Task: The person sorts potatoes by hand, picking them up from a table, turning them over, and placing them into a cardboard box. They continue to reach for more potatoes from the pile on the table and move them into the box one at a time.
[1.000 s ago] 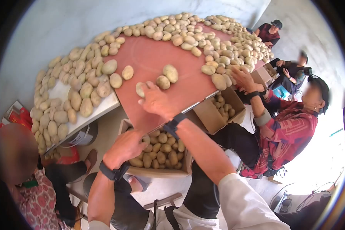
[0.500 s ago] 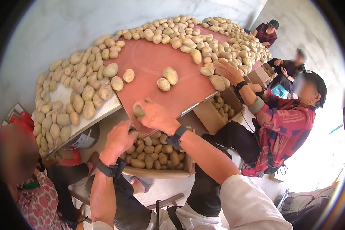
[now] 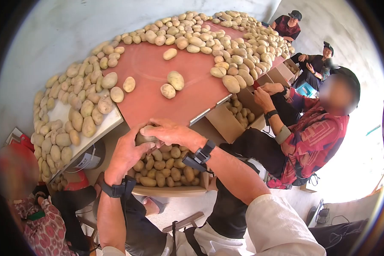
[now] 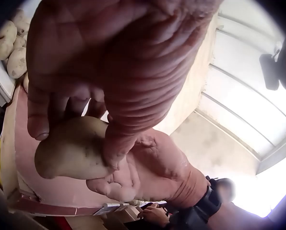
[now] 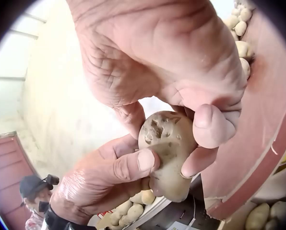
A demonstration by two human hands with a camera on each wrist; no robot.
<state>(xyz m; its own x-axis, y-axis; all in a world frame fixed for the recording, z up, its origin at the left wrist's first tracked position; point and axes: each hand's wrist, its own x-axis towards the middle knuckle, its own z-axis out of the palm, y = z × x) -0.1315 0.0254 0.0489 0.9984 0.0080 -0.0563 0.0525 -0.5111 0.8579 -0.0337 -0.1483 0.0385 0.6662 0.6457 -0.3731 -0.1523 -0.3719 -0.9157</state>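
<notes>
Both of my hands hold one potato [image 3: 145,137] between them, just over the near edge of the reddish-brown board [image 3: 158,104]. My left hand [image 3: 126,149] grips it with thumb and fingers from the left. From the right, my right hand [image 3: 175,131] has its fingers curled over it. The right wrist view shows a dark, pitted patch near one end of this knobbly potato [image 5: 171,163], with the left thumb [image 5: 145,160] pressed beside that patch. Below my hands a cardboard box [image 3: 175,191] holds many potatoes.
Loose potatoes [image 3: 175,80] lie on the board, and a thick band of them [image 3: 239,53] lines its back. A white board [image 3: 111,121] at left carries more. Close on the right sits a person in a red patterned shirt [image 3: 315,132], beside another potato box [image 3: 222,123]. Another person [image 3: 42,213] sits left.
My right hand has drawn back from the board, bringing the potato to my left hand. A potato has come to lie alone near the board's back. The person at right has pulled their hands back.
</notes>
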